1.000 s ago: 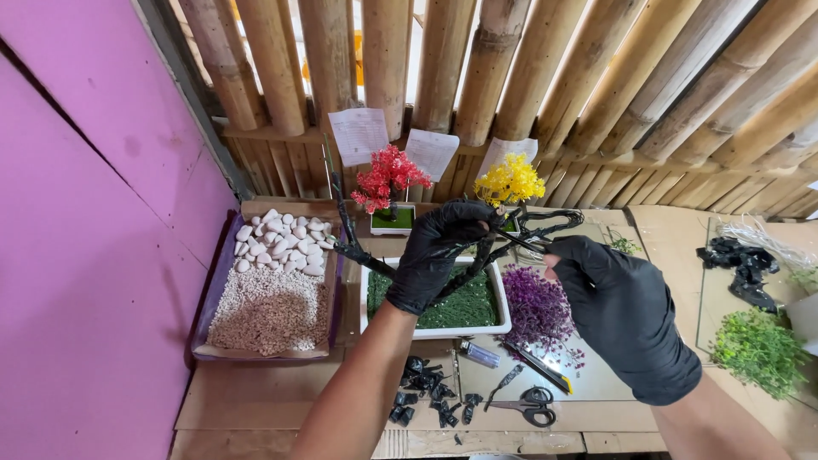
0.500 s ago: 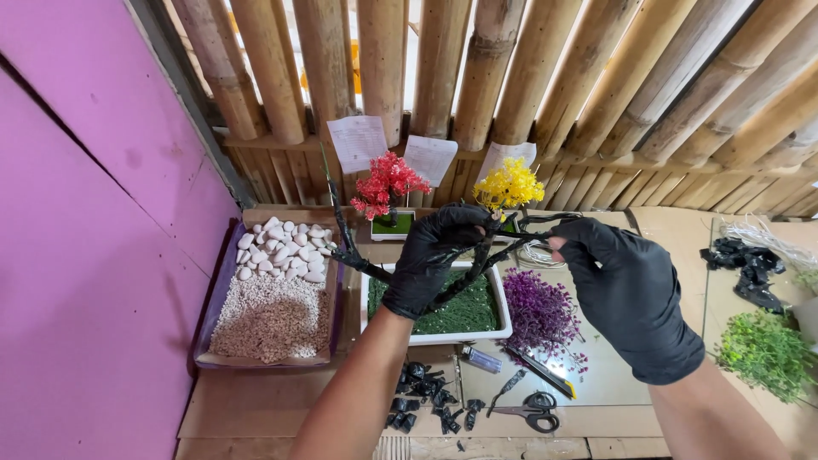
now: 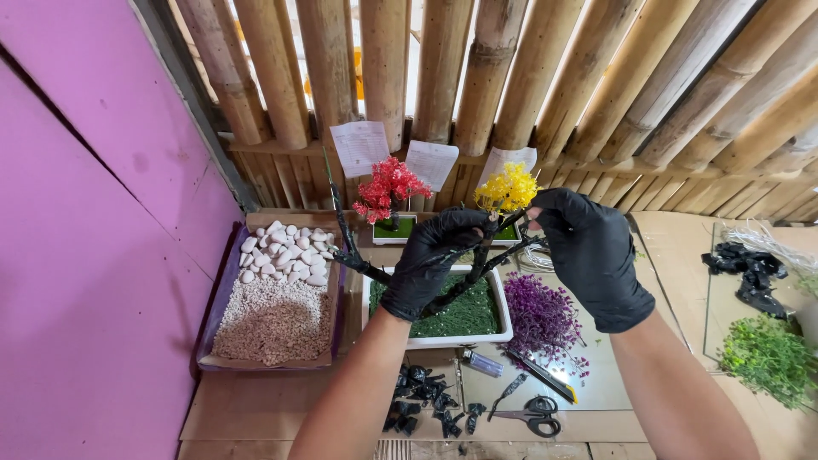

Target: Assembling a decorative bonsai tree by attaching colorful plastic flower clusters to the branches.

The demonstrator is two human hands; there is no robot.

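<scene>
Left hand (image 3: 433, 264), black glove, is clenched around the trunk of a black wire tree (image 3: 400, 277). Right hand (image 3: 592, 255), also gloved, pinches a branch tip at the tree's upper right end, just beside the left hand's knuckles. The tree is held in the air above a white tray of green moss (image 3: 464, 319). Its long axis runs roughly left-right, with a slight upward tilt toward the right. One long bare branch sticks up and out to the left, well away from both hands; the left hand is nearer to it.

Behind the hands: one red mini tree (image 3: 388, 187) and one yellow mini tree (image 3: 507, 189), each in its own small tray. One purple foliage clump (image 3: 541, 315) lies just right of the moss tray. One box of white pebbles and gravel (image 3: 277, 302) at left. On the table (image 3: 256, 409) near the person: one pair of scissors (image 3: 532, 411), one lighter (image 3: 483, 364), and a pile of black scraps (image 3: 422, 400), too many to count. Green foliage (image 3: 767, 358) far right. Three paper notes (image 3: 362, 146) on the bamboo wall.
</scene>
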